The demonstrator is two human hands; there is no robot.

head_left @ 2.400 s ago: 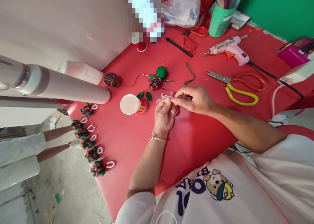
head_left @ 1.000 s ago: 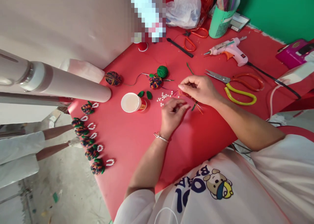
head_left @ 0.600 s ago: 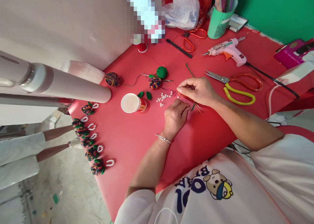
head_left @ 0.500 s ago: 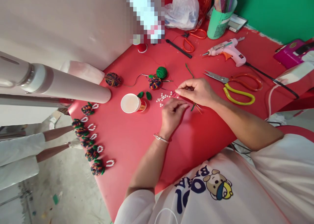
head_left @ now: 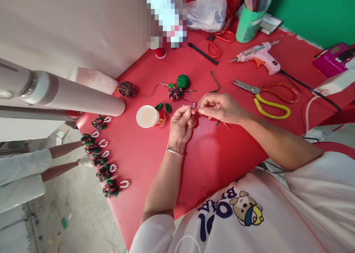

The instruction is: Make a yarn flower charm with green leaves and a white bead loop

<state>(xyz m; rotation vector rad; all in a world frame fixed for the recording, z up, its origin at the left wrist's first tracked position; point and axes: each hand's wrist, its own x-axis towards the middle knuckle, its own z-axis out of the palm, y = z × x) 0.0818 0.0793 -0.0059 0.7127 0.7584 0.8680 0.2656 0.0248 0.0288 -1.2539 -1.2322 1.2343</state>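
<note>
My left hand [head_left: 181, 125] is raised over the red table [head_left: 216, 157], thumb and forefinger pinched on a small white bead. My right hand [head_left: 220, 108] meets it fingertip to fingertip, pinching a thin needle or wire whose orange end sticks out below the palm. A little pile of white beads [head_left: 193, 105] lies just behind the fingertips, mostly hidden by my left hand. A multicoloured yarn pompom [head_left: 175, 93] with a green yarn ball [head_left: 183, 81] sits behind the beads.
A white-lidded jar [head_left: 148, 117] and two green leaves [head_left: 164, 107] lie left of my hands. Several finished pompoms with bead loops [head_left: 102, 153] line the left table edge. Yellow-handled scissors [head_left: 266, 99], a glue gun [head_left: 259, 55], a green cup [head_left: 249, 22] and orange scissors [head_left: 217, 44] lie behind. Another person's legs [head_left: 55, 160] stand at left.
My left hand went down to the bead pile, picked up a bead, then rose back to meet my right hand's fingertips. My right hand stayed almost in place.
</note>
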